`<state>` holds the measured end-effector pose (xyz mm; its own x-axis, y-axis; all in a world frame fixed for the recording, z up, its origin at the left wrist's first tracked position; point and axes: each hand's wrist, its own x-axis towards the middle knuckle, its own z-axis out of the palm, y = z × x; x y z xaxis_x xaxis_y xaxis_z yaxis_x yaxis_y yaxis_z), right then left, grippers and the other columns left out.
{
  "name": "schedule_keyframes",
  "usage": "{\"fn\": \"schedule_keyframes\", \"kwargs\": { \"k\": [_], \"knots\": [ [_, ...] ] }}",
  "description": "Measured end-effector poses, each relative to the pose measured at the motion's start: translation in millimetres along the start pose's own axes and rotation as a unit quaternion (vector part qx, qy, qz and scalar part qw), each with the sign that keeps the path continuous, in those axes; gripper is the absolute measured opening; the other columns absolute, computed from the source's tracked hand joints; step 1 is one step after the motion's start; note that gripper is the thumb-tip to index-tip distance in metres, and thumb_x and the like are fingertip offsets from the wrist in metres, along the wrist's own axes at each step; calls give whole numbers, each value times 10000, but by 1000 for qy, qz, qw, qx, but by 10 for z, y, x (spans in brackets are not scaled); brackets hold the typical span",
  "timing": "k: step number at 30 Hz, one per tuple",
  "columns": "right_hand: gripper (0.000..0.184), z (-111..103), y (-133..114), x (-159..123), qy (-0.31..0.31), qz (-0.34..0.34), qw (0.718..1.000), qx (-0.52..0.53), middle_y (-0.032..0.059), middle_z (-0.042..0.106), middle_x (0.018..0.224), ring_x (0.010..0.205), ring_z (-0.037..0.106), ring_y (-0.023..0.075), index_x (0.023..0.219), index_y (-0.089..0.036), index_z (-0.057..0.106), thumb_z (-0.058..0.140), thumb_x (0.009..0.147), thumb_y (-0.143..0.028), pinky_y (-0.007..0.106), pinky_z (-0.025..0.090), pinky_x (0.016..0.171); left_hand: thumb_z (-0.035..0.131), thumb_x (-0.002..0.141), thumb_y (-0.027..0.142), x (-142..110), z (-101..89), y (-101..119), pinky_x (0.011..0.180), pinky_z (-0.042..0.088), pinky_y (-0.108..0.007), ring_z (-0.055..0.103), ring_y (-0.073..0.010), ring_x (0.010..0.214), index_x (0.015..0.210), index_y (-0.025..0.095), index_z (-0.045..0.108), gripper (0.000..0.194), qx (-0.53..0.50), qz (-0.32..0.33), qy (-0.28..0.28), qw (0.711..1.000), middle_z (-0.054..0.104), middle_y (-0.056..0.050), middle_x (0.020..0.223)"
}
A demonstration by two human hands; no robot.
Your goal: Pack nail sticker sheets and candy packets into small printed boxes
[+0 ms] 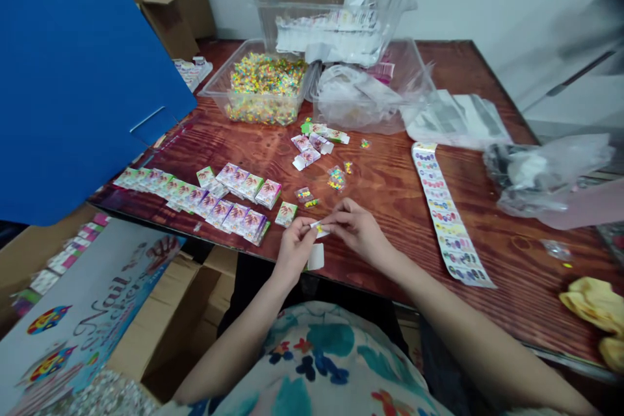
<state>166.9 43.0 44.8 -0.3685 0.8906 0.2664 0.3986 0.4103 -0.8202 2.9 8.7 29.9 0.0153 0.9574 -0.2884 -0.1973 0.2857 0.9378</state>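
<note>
Near the table's front edge, my left hand (294, 248) pinches a small white piece with yellow on it (320, 229); whether it is paper or a packet I cannot make out. The fingertips of my right hand (361, 231) are closed at its right end. Just below lies an open small box (316, 256), its white flap showing. Beside my left hand is a small green printed box (286, 214). Little clear packets of coloured candy (336, 178) are scattered beyond my hands. To the left stand rows of small purple and green boxes (229, 214).
A clear tub of candy packets (208, 86) and a tub of plastic bags (414, 65) stand at the back. Right of my hands lies a long nail-sticker strip (446, 218). A blue panel (88, 91) rises at left, above cardboard boxes (156, 318). A yellow cloth (592, 302) lies far right.
</note>
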Motion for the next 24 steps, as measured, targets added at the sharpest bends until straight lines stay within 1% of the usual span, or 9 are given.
{"fn": "schedule_keyframes", "kwargs": {
  "k": [3,6,8,10,13,16,18,22,24],
  "knots": [
    [265,74,80,-74,6,51,996,75,73,625,891,869,608,205,801,-210,742,684,804,-469,336,502,745,627,783,358,-2,64,-28,637,415,-209,580,-114,679,872,162,566,223,21,4,-5,1000,638,0,748],
    [344,75,154,-116,-18,141,971,193,31,641,737,648,598,159,813,-190,708,705,754,-529,291,511,591,470,906,431,5,68,-111,693,437,-244,588,-136,746,1014,176,549,288,98,45,25,994,624,-15,810],
    [367,23,147,-139,34,175,960,214,17,630,697,573,557,133,795,-183,701,733,714,-539,261,489,521,339,961,464,-3,44,-182,704,435,-267,573,-140,720,1155,188,472,363,158,78,32,984,593,-5,790],
    [348,-50,94,-163,102,181,954,215,17,637,719,572,547,123,800,-186,703,745,709,-520,253,489,520,294,973,479,-27,14,-241,719,432,-284,551,-145,716,1247,186,376,410,201,120,-2,972,566,-6,810],
    [295,-132,-8,-208,134,176,949,227,14,649,732,577,549,120,828,-199,710,736,740,-479,246,490,525,388,931,542,-72,-23,-265,806,429,-324,533,-177,842,1290,174,344,516,263,179,-69,945,553,-51,938],
    [269,-141,-57,-266,115,164,954,221,9,647,711,572,540,115,825,-199,717,751,736,-450,236,472,517,510,867,578,-96,-30,-219,876,407,-377,504,-230,957,1228,190,458,533,363,196,-127,902,573,-88,1038],
    [259,-135,-71,-313,117,159,957,214,6,644,694,566,534,112,816,-196,716,758,733,-439,232,459,515,542,861,554,-96,-11,-188,883,401,-385,502,-243,979,1185,204,510,478,406,197,-141,881,591,-85,1057],
    [192,-151,-156,-427,168,136,956,199,3,645,720,563,533,107,859,-211,712,722,787,-389,230,448,516,494,919,440,-82,68,-202,849,395,-372,539,-232,915,1036,203,578,277,464,170,-54,868,635,-58,949],
    [150,-149,-201,-477,170,106,964,176,12,660,770,627,572,122,883,-220,713,706,809,-351,242,469,569,430,949,366,-87,96,-228,854,383,-389,544,-241,922,973,198,580,227,495,167,-18,852,648,-63,949]
  ]
}}
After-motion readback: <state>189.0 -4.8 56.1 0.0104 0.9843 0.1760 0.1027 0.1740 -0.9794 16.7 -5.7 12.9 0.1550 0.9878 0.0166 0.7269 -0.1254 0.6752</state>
